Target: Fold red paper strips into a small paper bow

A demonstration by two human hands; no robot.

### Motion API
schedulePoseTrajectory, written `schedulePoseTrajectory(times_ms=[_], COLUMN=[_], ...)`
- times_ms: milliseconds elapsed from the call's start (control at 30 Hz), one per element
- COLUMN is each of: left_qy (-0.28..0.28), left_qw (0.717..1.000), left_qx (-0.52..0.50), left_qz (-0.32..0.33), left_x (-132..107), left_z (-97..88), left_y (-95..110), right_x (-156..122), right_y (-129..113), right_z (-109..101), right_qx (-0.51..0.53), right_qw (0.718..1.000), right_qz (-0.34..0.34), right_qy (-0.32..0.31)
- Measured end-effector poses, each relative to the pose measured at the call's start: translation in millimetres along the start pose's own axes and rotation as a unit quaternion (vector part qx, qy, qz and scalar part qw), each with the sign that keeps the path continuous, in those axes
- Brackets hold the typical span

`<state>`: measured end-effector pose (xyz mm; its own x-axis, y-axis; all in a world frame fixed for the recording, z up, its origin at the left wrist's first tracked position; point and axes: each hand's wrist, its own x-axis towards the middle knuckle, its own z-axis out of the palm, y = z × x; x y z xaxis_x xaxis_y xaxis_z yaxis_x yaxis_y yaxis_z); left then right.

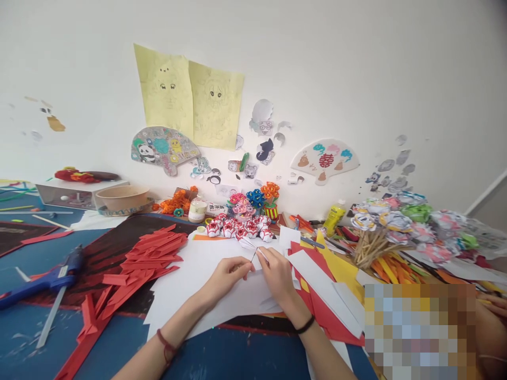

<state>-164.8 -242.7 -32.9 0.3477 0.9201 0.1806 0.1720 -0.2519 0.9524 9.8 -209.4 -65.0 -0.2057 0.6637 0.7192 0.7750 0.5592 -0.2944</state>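
I pinch a small white paper piece [250, 244] between both hands. My left hand [227, 274] grips its left end and my right hand [278, 272] its right end, fingers closed tight on it. It hovers just above the far edge of the white sheet [190, 279]. Left of the sheet lie red strips [150, 253], and farther left a glue gun [43, 279]. Behind the sheet sit paper roses [237, 228].

Red strips [152, 253] left on a blue table [237, 361]; white paper [249, 244] in the middle; red-and-white flowers [237, 228] far; yellow drawings [190, 100] on white wall [356, 63]; blue glue gun [43, 279] near left.
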Motion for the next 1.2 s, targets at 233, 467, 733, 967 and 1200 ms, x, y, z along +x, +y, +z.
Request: schedulePoseTrajectory(times_ms=[233,467,733,967,1200], left_qy=[0.029,-0.054,-0.038,-0.007,-0.007], left_qw=[0.991,0.991,0.755,0.667,0.694], left_qx=[-0.1,0.05,0.605,0.695,0.677], left_qz=[0.087,0.107,0.248,0.267,0.244], left_x=[-9,-14,-16,-11,-11], left_z=[-2.0,-5.8,-21.1,-28.9,-32.4], left_y=[11,19,9,-8,-11], right_x=[5,7,7,12,18], right_y=[4,11,22,17,15], right_z=[1,-1,-3,-18,-31], right_qx=[0.034,0.036,-0.024,0.074,0.212], right_qw=[0.999,0.997,0.996,0.987,0.961], right_qz=[0.03,0.057,0.078,0.104,0.113], right_qy=[-0.007,-0.038,-0.021,-0.1,-0.135])
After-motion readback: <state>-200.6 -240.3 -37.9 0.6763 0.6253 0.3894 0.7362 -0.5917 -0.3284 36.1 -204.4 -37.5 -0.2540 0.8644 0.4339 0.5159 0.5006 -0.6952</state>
